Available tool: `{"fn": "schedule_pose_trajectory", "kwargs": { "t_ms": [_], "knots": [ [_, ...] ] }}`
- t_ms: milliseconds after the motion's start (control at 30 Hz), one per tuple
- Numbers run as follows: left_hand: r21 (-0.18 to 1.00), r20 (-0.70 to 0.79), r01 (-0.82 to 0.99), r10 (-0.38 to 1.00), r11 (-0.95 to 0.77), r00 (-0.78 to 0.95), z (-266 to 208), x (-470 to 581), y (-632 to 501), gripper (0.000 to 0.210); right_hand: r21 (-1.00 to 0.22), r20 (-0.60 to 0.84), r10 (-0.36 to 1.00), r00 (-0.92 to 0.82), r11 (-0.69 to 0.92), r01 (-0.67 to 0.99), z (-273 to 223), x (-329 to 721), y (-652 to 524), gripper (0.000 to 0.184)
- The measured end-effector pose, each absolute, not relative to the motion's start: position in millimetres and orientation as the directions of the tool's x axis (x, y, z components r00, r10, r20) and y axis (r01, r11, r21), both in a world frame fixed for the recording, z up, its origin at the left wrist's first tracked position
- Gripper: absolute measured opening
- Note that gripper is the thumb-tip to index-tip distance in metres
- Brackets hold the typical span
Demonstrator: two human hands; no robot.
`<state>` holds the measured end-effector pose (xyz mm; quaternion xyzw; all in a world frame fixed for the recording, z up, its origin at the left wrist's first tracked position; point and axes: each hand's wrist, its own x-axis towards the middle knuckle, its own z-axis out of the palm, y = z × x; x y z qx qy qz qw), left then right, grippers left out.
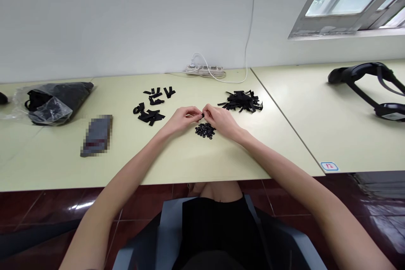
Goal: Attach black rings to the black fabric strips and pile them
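Observation:
My left hand (185,119) and my right hand (221,120) meet fingertip to fingertip just above the tabletop. Between their pinched fingers is a small black piece (202,116); too little of it shows to tell whether it is a strip or a ring. Right below the fingers lies a heap of small black rings (205,131). Beyond my right hand is a loose pile of black fabric strips (243,101). To the left of my left hand, short black strip pieces (151,117) lie in small groups, some of them looped or folded.
A clear plastic bag with black material (60,103) lies at the left, near a blurred dark item (97,136). A power strip (205,70) with a white cable sits against the wall. A black headset-like device (367,88) rests on the right-hand table (344,135), past the seam.

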<state>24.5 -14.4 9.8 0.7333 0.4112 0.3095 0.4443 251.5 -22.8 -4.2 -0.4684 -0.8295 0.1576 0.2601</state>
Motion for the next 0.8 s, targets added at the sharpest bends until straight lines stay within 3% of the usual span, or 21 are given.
{"fn": "schedule_pose_trajectory", "kwargs": {
  "t_ms": [267,533,800],
  "knots": [
    [0.909,0.08,0.35,0.92,-0.226,0.385,6.0,22.6,-8.3,0.04,-0.55,0.365,0.866,-0.343,0.497,0.671,-3.8,247.9,-24.4,0.004],
    [0.899,0.083,0.356,0.896,-0.257,0.436,8.9,24.9,-14.0,0.032,-0.415,0.279,0.848,-0.451,0.53,0.74,-1.8,247.8,-24.7,0.018],
    [0.897,0.062,0.358,0.876,-0.258,0.478,7.6,27.2,-16.3,0.03,-0.395,0.226,0.858,-0.461,0.513,0.762,0.5,248.4,-26.7,0.018]
  ]
}}
